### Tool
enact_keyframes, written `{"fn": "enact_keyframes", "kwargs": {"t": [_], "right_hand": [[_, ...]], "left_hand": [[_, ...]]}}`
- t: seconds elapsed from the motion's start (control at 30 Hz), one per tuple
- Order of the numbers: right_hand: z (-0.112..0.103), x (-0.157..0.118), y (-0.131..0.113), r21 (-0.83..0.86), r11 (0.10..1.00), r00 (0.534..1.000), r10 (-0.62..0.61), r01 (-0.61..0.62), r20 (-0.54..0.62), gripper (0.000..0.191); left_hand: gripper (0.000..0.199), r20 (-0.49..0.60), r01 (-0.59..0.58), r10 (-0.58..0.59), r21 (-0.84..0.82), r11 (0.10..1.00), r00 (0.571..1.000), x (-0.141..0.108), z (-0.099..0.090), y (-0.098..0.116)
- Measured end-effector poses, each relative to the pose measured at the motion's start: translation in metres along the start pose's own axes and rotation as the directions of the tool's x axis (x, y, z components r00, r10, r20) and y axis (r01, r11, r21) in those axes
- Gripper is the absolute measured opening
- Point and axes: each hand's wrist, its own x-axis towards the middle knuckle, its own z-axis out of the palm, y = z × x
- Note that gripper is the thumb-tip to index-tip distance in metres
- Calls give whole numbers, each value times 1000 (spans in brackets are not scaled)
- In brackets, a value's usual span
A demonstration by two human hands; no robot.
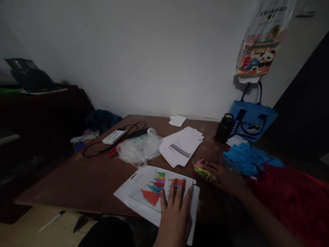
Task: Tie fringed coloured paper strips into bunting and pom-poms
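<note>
My left hand (pixel 174 209) lies flat with fingers spread on a white card sheet (pixel 128 192) printed with colourful pennant shapes. The sheet rests near the table's front edge, and another white sheet shows beneath it. To its right, my right hand (pixel 222 175) has its fingers curled over a small bundle of multicoloured strips (pixel 202 170) on the table; the grip is partly hidden and slightly blurred. Beyond that hand lies a heap of blue strips (pixel 244 157). A large dark red heap (pixel 293 202) sits on the right, beside my right forearm.
On the brown table (pixel 77 178) are white papers (pixel 181 145), a clear plastic bag (pixel 140 147), a white power strip (pixel 114 136) with black cables, a crumpled paper (pixel 177 120) and a black bottle (pixel 224 128). A blue tote bag (pixel 253 118) stands at the back right, below a hanging printed bag (pixel 259 51).
</note>
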Motion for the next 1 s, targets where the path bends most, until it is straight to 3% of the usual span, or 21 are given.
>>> {"fn": "enact_keyframes", "kwargs": {"t": [0.1, 0.17, 0.23, 0.33, 0.47, 0.57, 0.67, 0.77, 0.87, 0.93, 1.0], "right_hand": [[11, -27, -14, 15, 994, 981, 106, -105, -162, 72], [19, -45, -33, -10, 994, 932, 99, -109, -348, 63], [24, -59, -59, -120, 993, 869, -47, -14, -492, 58], [27, -68, -92, -258, 961, 813, -226, 97, -536, 51], [27, -66, -105, -415, 900, 822, -336, 134, -461, 48], [25, -58, -109, -479, 862, 848, -373, 166, -377, 36], [23, -43, -124, -483, 864, 882, -333, 143, -334, 38], [31, -25, -142, -424, 901, 936, -221, 89, -275, 41], [45, -19, -150, -287, 950, 969, -178, 124, -170, 37], [47, -23, -148, -194, 966, 973, -196, 171, -119, 45], [38, -32, -141, -111, 969, 970, -231, 222, -76, 66]], "left_hand": [[80, -5, -28, 28, -37, 999, 1000, -2, -1, -11], [80, -43, -67, 64, -76, 995, 997, -3, -7, -15], [73, -96, -98, 85, -138, 986, 992, -2, -14, -17], [57, -201, -92, 47, -220, 971, 979, 1, -25, -19], [48, -334, -96, 4, -260, 961, 943, 5, -32, -22], [52, -295, -136, 53, -269, 953, 954, 6, -28, -24], [58, -233, -177, 110, -294, 939, 966, 5, -18, -22], [60, -241, -220, 145, -318, 922, 959, 3, -10, -17], [60, -222, -275, 208, -336, 901, 953, -1, -13, -17], [58, -187, -310, 258, -350, 884, 948, -3, -22, -28], [53, -213, -268, 207, -318, 909, 955, -3, -35, -52]]}}
